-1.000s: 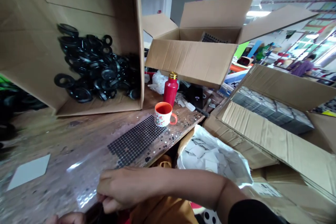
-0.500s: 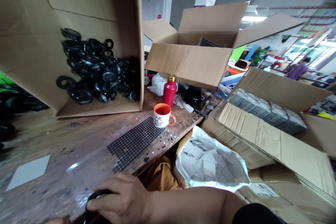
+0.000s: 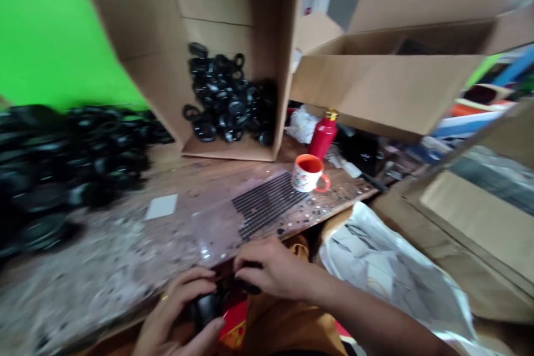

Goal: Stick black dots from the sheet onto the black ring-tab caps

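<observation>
Both my hands are low at the near edge of the wooden table (image 3: 175, 178). My left hand (image 3: 175, 311) curls round a black round part (image 3: 207, 307), thumb under it. My right hand (image 3: 267, 270) is closed with its fingertips pressed on the top of the same dark part, right next to the left hand. A sheet of small black dots (image 3: 267, 203) on clear film lies on the table just beyond my right hand. The picture is blurred by motion.
A tipped cardboard box (image 3: 167, 50) holds several black rings (image 3: 227, 100). More black parts (image 3: 62, 161) pile at the left. An orange mug (image 3: 308, 172), red bottle (image 3: 323, 133), white card (image 3: 162, 206), open cartons (image 3: 387, 89) and a white bag of paper pieces (image 3: 387, 272) stand at the right.
The view has swung left, showing the pile of black parts. My left hand has come up into view and both hands now grip the black part together at the table edge.
</observation>
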Demonstrator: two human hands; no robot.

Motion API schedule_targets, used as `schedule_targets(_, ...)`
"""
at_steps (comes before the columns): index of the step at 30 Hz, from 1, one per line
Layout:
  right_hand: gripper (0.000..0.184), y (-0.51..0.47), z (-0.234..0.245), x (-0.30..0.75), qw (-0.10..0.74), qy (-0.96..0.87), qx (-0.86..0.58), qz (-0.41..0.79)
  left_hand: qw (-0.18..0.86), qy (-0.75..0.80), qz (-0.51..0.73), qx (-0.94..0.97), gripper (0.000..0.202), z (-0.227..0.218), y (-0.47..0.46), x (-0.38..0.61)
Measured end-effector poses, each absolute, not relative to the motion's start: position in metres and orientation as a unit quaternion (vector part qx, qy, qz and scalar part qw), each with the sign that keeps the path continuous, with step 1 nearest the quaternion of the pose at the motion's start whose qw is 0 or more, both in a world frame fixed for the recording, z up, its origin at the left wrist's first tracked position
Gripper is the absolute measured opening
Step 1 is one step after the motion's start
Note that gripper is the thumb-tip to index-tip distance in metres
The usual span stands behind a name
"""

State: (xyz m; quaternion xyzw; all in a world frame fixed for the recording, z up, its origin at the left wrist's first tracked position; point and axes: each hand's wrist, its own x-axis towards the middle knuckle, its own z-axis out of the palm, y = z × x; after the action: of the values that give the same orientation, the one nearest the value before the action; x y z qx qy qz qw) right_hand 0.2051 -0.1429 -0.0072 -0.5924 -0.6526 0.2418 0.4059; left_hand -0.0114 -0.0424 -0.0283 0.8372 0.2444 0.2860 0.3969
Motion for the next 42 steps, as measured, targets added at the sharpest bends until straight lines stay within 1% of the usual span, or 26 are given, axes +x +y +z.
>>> schedule_targets(2, 0.013, -0.145, -0.013, 0.217, 0.433, -0.583, -0.598, 0.340, 0.464, 0.268, 0.288, 0.794, 0.018, -0.025, -0.052, -0.015)
schedule_targets(3, 0.015, -0.143, -0.018, 0.226, 0.437, -0.549, -0.616, 0.359, 0.508, 0.293, 0.288, 0.757, 0.017, -0.024, -0.058, -0.015)
schedule_targets(4, 0.015, -0.139, -0.022, 0.235, 0.440, -0.522, -0.656, 0.322, 0.554, 0.323, 0.289, 0.711, 0.019, -0.025, -0.062, -0.013)
schedule_targets(5, 0.014, -0.134, -0.026, 0.246, 0.420, -0.518, -0.705, 0.241, 0.602, 0.353, 0.282, 0.658, 0.023, -0.027, -0.067, -0.010)
schedule_targets(6, 0.012, -0.128, -0.030, 0.255, 0.380, -0.532, -0.739, 0.160, 0.648, 0.379, 0.273, 0.602, 0.027, -0.029, -0.072, -0.007)
schedule_targets(8, 0.011, -0.115, -0.037, 0.270, 0.349, -0.549, -0.751, 0.112, 0.721, 0.412, 0.247, 0.499, 0.034, -0.033, -0.079, -0.001)
schedule_targets(12, 0.017, -0.090, -0.045, 0.276, 0.300, -0.593, -0.740, 0.107, 0.807, 0.426, 0.214, 0.348, 0.043, -0.034, -0.084, 0.006)
schedule_targets(14, 0.019, -0.080, -0.047, 0.274, 0.267, -0.609, -0.739, 0.107, 0.832, 0.426, 0.213, 0.284, 0.042, -0.031, -0.083, 0.008)
schedule_targets(18, 0.021, -0.067, -0.049, 0.272, 0.201, -0.620, -0.751, 0.107, 0.855, 0.424, 0.223, 0.201, 0.030, -0.027, -0.078, 0.010)
schedule_targets(20, 0.019, -0.063, -0.049, 0.273, 0.174, -0.620, -0.758, 0.106, 0.868, 0.415, 0.215, 0.168, 0.027, -0.027, -0.075, 0.011)
schedule_targets(24, 0.015, -0.059, -0.048, 0.273, 0.138, -0.619, -0.767, 0.102, 0.878, 0.418, 0.191, 0.137, 0.039, -0.031, -0.070, 0.015)
schedule_targets(28, 0.012, -0.063, -0.046, 0.267, 0.123, -0.616, -0.774, 0.084, 0.855, 0.443, 0.212, 0.170, 0.046, -0.029, -0.070, 0.018)
schedule_targets(30, 0.011, -0.071, -0.041, 0.258, 0.140, -0.610, -0.778, 0.060, 0.845, 0.450, 0.220, 0.190, 0.047, -0.028, -0.071, 0.019)
schedule_targets(31, 0.010, -0.076, -0.038, 0.250, 0.173, -0.611, -0.771, 0.052, 0.841, 0.452, 0.223, 0.196, 0.048, -0.028, -0.071, 0.020)
schedule_targets(33, 0.010, -0.089, -0.028, 0.231, 0.271, -0.628, -0.727, 0.066, 0.834, 0.458, 0.228, 0.206, 0.049, -0.028, -0.073, 0.022)
schedule_targets(34, 0.011, -0.095, -0.024, 0.220, 0.323, -0.641, -0.691, 0.089, 0.831, 0.460, 0.231, 0.212, 0.049, -0.029, -0.074, 0.022)
schedule_targets(35, 0.012, -0.102, -0.020, 0.208, 0.358, -0.655, -0.654, 0.119, 0.827, 0.461, 0.236, 0.218, 0.049, -0.030, -0.075, 0.023)
schedule_targets(38, 0.013, -0.116, -0.015, 0.180, 0.389, -0.674, -0.607, 0.160, 0.817, 0.465, 0.245, 0.237, 0.049, -0.033, -0.077, 0.025)
schedule_targets(42, 0.014, -0.120, -0.023, 0.167, 0.391, -0.660, -0.621, 0.162, 0.817, 0.463, 0.234, 0.250, 0.047, -0.035, -0.079, 0.027)
